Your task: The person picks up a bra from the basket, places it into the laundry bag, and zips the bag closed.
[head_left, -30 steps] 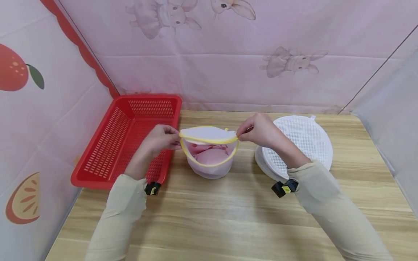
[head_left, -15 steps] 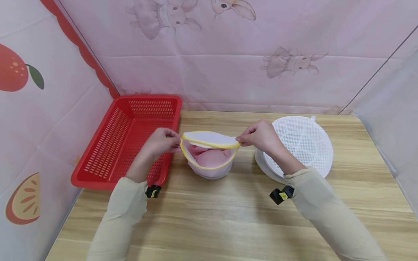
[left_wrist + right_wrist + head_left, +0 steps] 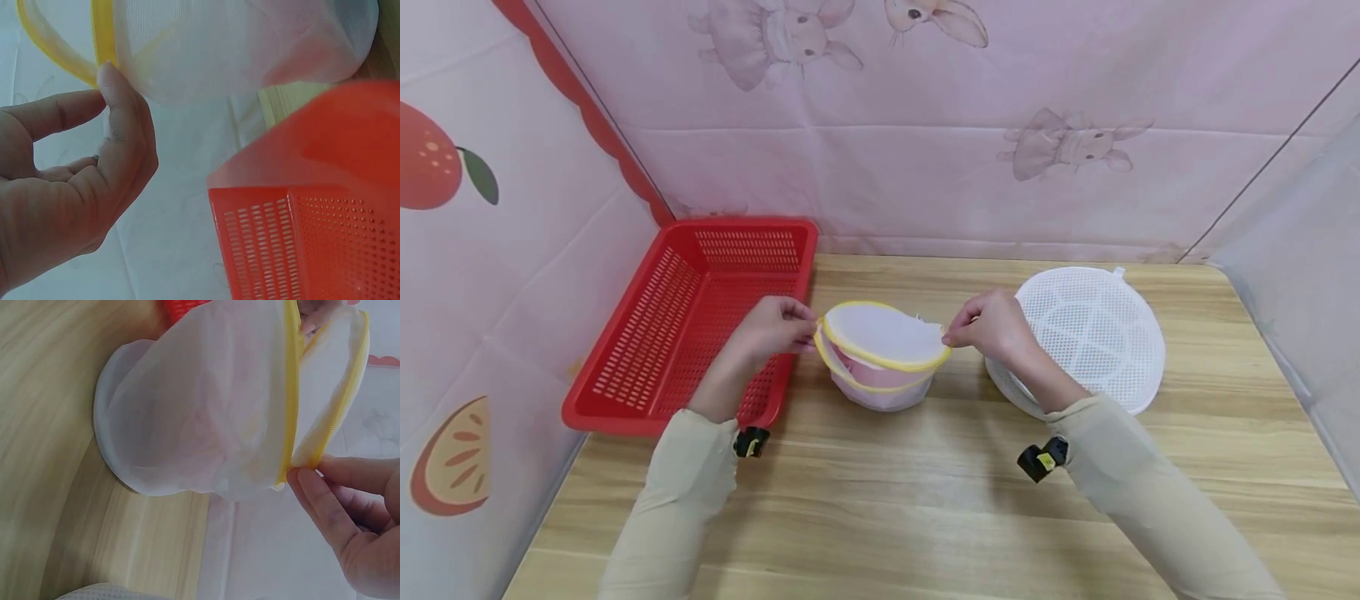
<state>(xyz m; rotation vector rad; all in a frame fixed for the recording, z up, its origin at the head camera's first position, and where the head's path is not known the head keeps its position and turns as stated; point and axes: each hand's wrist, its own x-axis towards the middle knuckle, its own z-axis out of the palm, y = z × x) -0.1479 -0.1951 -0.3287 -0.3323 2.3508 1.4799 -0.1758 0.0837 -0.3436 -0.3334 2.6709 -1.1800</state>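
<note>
A white mesh laundry bag (image 3: 880, 401) with yellow edging stands on the table between my hands. Its round lid (image 3: 883, 332) slants over the mouth, leaving a gap at the front. Through that gap shows a soft pink item (image 3: 887, 377), partly hidden. My left hand (image 3: 771, 327) pinches the yellow edge at the bag's left side between thumb and fingertips. On the opposite side, my right hand (image 3: 992, 327) pinches the rim; in the right wrist view its fingertips (image 3: 308, 475) sit where the yellow zipper (image 3: 291, 394) edges meet.
To the left is a red plastic basket (image 3: 745, 223) with slotted walls, close beside my left hand. Flat round white mesh pieces (image 3: 1097, 333) lie stacked at the right, partly under my right forearm. A patterned pink cloth wall (image 3: 887, 183) rises behind the wooden table (image 3: 880, 508).
The bag's lid has come down and forward, narrowing the opening and covering more of the pink item. Both hands have moved slightly lower, keeping their pinch on the rim.
</note>
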